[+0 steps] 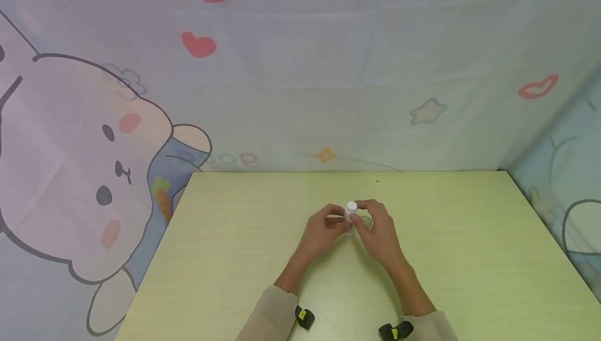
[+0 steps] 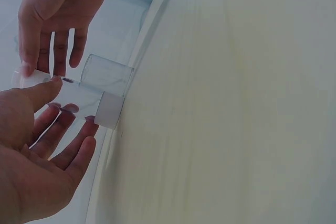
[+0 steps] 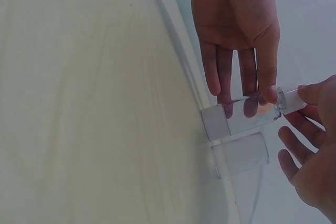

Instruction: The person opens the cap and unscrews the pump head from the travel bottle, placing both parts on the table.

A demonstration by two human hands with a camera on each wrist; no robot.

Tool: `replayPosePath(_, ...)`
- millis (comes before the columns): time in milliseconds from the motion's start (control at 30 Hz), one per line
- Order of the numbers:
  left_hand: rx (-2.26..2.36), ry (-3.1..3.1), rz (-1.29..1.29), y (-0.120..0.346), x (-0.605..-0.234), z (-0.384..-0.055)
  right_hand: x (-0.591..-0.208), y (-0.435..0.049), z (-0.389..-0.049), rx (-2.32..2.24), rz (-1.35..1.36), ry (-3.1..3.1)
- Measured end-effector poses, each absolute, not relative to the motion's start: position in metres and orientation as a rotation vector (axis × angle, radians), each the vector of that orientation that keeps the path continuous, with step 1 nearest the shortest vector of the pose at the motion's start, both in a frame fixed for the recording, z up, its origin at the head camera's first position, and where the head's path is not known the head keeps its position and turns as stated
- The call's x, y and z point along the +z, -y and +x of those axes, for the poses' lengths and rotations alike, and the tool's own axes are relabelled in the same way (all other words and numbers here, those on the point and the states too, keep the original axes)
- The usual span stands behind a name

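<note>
A clear bottle (image 3: 239, 118) with a white bottom section and a white cap (image 1: 351, 206) stands upright on the table. My left hand (image 1: 320, 234) holds its clear body from the left, thumb on one side and fingers on the other. From the right, my right hand (image 1: 381, 234) pinches the cap between thumb and fingers, as the right wrist view shows. Close beside the bottle stands a clear cup (image 3: 242, 156), partly behind my right hand in the head view. Whether the cup touches the bottle is hard to tell.
The pale wooden table (image 1: 225, 247) ends at a far edge below a printed cloth backdrop (image 1: 300, 70). A small dark speck (image 1: 377, 181) lies near that edge. Black straps (image 1: 305, 317) sit at both cuffs.
</note>
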State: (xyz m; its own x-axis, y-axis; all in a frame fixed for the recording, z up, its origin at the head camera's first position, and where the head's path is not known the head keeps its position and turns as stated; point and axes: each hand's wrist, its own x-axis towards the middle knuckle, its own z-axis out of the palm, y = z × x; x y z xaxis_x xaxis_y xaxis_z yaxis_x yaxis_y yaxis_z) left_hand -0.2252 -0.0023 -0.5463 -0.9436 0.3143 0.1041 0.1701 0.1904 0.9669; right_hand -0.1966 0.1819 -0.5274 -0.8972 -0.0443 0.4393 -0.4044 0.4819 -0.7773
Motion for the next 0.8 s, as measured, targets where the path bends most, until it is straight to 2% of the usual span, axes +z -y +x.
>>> replayPosePath(500,1.901,-2.322,0.508,0.0014,-0.5467,-0.2261,-0.5304,-0.1806,-0.1976,1.389,0.396,2.358)
replayPosePath(800,1.881,-2.330,0.514,0.0027,-0.5466,-0.2259,-0.5324,-0.1768,-0.1970,1.383,0.295,2.362)
